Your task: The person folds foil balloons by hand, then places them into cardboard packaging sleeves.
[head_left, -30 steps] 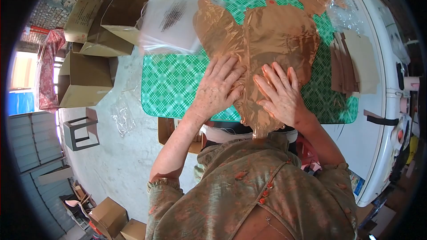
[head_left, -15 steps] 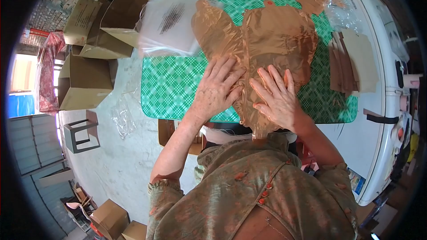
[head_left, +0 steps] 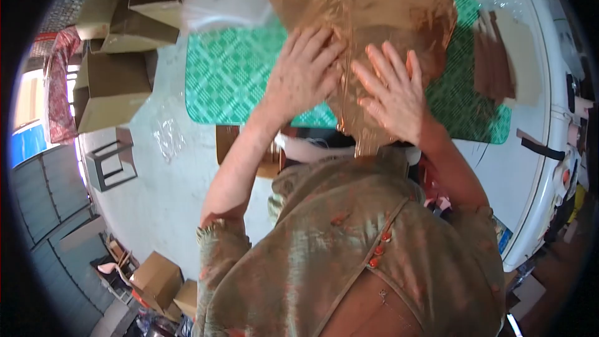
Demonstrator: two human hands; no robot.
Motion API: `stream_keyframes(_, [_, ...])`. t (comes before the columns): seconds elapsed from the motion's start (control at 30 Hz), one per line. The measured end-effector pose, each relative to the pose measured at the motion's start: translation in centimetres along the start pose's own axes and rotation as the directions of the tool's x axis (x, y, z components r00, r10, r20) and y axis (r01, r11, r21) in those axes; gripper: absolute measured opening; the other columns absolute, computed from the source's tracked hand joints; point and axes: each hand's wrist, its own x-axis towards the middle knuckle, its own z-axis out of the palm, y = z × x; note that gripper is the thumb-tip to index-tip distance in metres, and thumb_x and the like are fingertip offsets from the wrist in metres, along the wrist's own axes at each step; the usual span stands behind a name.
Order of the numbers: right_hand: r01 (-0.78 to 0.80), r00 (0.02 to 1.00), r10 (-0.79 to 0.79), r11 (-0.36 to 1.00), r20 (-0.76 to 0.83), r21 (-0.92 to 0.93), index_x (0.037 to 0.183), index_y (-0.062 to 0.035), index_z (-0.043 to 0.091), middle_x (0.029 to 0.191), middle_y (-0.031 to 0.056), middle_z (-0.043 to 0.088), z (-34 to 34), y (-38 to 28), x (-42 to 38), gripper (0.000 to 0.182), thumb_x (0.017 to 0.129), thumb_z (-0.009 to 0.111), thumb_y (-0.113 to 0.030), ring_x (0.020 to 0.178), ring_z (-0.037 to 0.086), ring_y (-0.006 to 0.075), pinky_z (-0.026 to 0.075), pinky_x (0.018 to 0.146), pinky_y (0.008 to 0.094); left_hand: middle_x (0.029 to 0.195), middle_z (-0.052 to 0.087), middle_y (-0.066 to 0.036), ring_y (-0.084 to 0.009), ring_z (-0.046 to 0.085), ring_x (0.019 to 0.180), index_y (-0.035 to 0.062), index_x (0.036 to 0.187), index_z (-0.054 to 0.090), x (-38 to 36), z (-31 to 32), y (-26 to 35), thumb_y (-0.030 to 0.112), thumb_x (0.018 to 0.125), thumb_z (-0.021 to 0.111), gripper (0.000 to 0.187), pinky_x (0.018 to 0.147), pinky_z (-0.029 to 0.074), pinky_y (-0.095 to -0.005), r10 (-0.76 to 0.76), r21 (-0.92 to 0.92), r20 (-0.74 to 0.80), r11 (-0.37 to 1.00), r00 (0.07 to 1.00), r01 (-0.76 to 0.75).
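A shiny brown garment (head_left: 387,6), partly under clear plastic, lies spread over the green checked tabletop (head_left: 234,75). Flat on its left part rests my left hand (head_left: 306,75), fingers spread. To the right of the garment's central seam, my right hand (head_left: 393,93) lies with its fingers apart on the same brown surface. Neither hand grips anything. The garment's narrow lower end hangs over the near table edge, close to my body. Its upper end reaches the top of the view.
Clear plastic bags (head_left: 228,0) lie at the table's upper left. Brown and beige cloth pieces (head_left: 493,59) are at the right, beside a white surface (head_left: 521,168). Open cardboard boxes (head_left: 118,81) and a small dark stool frame (head_left: 112,162) stand at the left.
The head view has tilted down and closer, so the table and garment sit higher in the frame. Both hands stay spread on the garment, in about the same places.
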Motion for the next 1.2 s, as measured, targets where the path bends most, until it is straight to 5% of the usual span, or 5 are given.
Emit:
stream_keyframes(0.8, [-0.003,1.000,0.002,0.998,-0.013,-0.060,0.163,-0.0267,0.045,0.172,0.0096,0.033,0.6,0.0,0.7,0.073,0.097,0.071,-0.042,0.159,0.025,0.0335,0.015,0.126,0.0657,0.155,0.053,-0.015,-0.0363,0.043,0.150,0.0107,0.152,0.055,-0.2,0.5,-0.5,0.029,0.095,0.068,0.061,0.127,0.030,-0.0536,-0.004,0.007,-0.013,1.000,1.000,0.004])
stream_keyframes(1.0, [0.004,0.998,-0.001,0.999,-0.060,0.049,0.162,-0.0208,0.046,0.170,0.0125,0.035,0.0,0.6,0.7,0.076,0.093,0.076,-0.034,0.159,0.027,0.0340,0.018,0.125,0.0644,0.154,0.053,-0.016,-0.0410,0.040,0.152,0.0078,0.146,0.059,-0.4,-0.9,0.2,0.032,0.094,0.071,0.059,0.126,0.030,-0.0584,0.046,0.007,-0.125,0.999,0.991,-0.045])
stream_keyframes(1.2, [0.057,0.998,-0.056,0.994,-0.014,0.099,0.159,-0.0162,0.049,0.166,0.0160,0.038,-2.3,-0.2,-1.4,0.078,0.088,0.078,-0.028,0.157,0.029,0.0354,0.020,0.123,0.0671,0.143,0.060,-0.016,-0.0394,0.050,0.143,0.0058,0.132,0.066,-5.0,-3.2,4.2,0.029,0.085,0.082,0.054,0.119,0.040,-0.0586,0.037,-0.195,-0.065,0.979,0.997,-0.049])
